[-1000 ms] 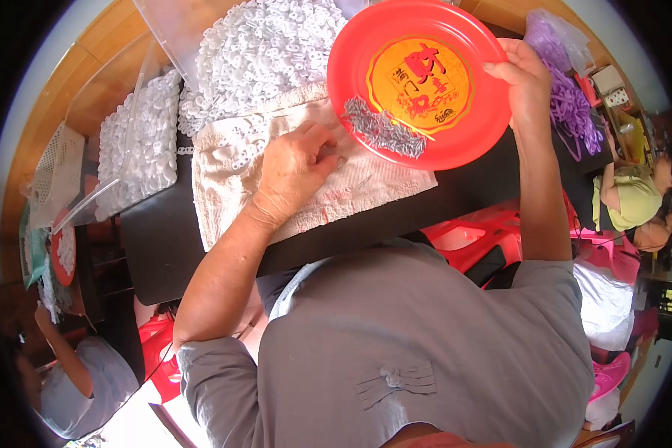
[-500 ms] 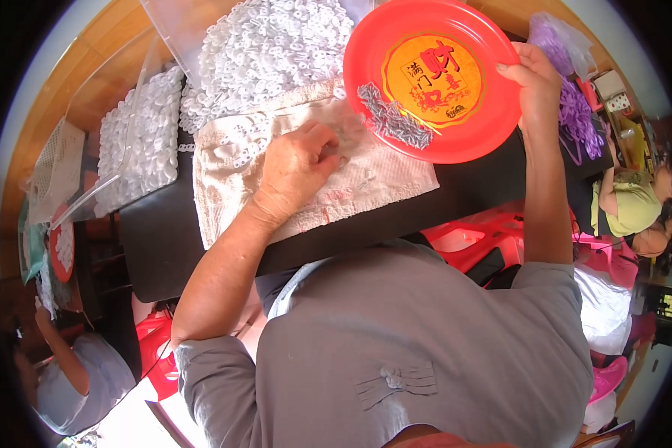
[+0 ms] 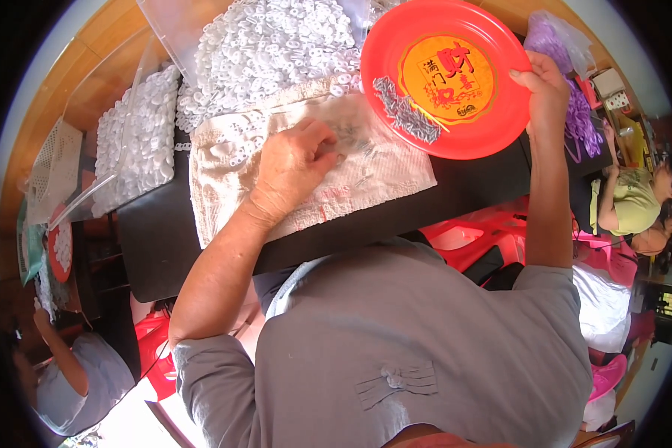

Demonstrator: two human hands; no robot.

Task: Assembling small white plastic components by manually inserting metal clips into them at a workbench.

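My right hand (image 3: 546, 86) grips the right rim of a round red plate (image 3: 493, 123), holding it tilted above the table. On the plate's lower left lies a heap of small grey pieces (image 3: 405, 112), beside a thin yellow stick. My left hand (image 3: 295, 157) rests over a beige cloth (image 3: 396, 168), its fingers curled in toward the thumb; whatever may be between them is hidden. A few small grey bits (image 3: 364, 145) lie on the cloth right of that hand. Several white plastic pieces with holes (image 3: 240, 145) are on the cloth to its left.
A big pile of white pieces (image 3: 269, 45) fills the far side, next to a clear bin of white pieces (image 3: 136, 134). Purple strands (image 3: 581, 119) lie at the right. The black table (image 3: 157, 254) shows at its near edge. Other people sit at left (image 3: 89, 381) and right (image 3: 635, 198).
The red plate and my right hand have shifted slightly right. Grey bits on the cloth beside my left hand show more plainly now. The left hand has barely moved.
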